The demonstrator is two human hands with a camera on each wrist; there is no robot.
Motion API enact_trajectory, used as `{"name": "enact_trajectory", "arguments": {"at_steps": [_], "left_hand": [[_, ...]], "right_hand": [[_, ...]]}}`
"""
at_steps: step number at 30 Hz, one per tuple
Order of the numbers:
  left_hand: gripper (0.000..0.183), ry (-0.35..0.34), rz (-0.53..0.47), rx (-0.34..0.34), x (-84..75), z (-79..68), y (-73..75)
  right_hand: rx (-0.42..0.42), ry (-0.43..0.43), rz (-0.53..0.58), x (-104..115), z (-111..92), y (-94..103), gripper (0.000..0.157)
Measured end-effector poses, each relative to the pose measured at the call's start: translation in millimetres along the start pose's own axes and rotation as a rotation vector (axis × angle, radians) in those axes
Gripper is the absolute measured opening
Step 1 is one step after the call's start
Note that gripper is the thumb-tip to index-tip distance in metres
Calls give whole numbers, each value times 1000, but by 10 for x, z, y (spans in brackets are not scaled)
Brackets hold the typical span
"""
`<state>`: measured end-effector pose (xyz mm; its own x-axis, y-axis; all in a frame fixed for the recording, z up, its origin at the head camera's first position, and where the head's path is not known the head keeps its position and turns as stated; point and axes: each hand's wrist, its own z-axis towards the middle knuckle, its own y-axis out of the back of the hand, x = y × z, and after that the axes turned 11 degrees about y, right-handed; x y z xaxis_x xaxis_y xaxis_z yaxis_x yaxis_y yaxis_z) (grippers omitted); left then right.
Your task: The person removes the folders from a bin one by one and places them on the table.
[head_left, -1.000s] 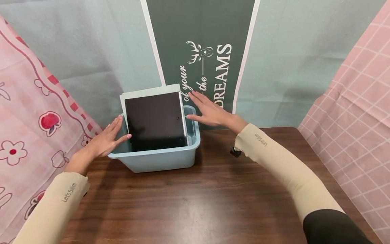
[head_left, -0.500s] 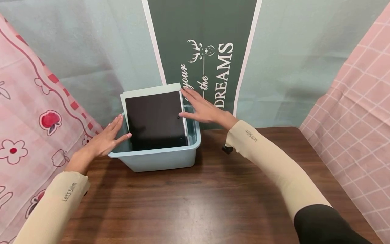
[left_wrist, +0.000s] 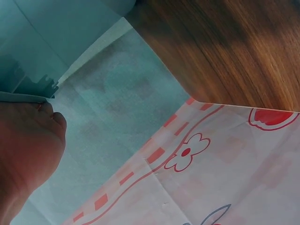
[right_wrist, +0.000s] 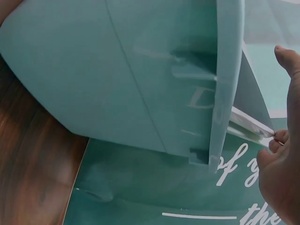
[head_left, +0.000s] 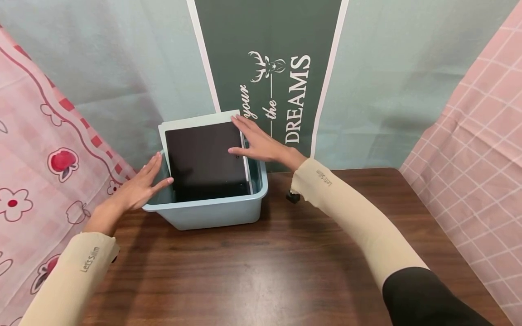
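Note:
A light blue plastic bin (head_left: 214, 215) stands on the table in the head view. Inside it, leaning back, is a flat black rectangular item (head_left: 201, 158) with a white side edge. Behind that, a pale green sheet or cover (head_left: 200, 121) shows above its top. My left hand (head_left: 136, 189) lies at the bin's left rim, fingers straight and thumb over the inside. At the black item's right edge is my right hand (head_left: 261, 144), fingers extended and thumb across its front in this view. In the right wrist view, fingertips (right_wrist: 280, 137) meet the white edge.
The brown wooden table (head_left: 253, 276) extends in front and to the right. A grey-green cloth with lettering (head_left: 265, 36) hangs close behind the bin. Pink cloths border the left side (head_left: 41, 172) and the right side (head_left: 481, 149).
My right hand has moved left from beside the bin onto the black item's right edge. My left hand, the bin and its contents stay in place.

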<state>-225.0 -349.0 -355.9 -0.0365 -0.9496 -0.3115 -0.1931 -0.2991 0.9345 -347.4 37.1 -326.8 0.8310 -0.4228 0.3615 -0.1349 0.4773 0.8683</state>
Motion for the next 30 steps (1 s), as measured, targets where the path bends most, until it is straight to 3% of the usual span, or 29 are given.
{"name": "enact_trajectory", "arguments": {"at_steps": [21, 30], "left_hand": [[91, 12, -34, 5, 12, -8, -2], [91, 17, -32, 1, 1, -3, -10]], "right_hand": [[-58, -55, 29, 20, 137, -87, 88], [-161, -71, 118, 89, 141, -110, 84]]}}
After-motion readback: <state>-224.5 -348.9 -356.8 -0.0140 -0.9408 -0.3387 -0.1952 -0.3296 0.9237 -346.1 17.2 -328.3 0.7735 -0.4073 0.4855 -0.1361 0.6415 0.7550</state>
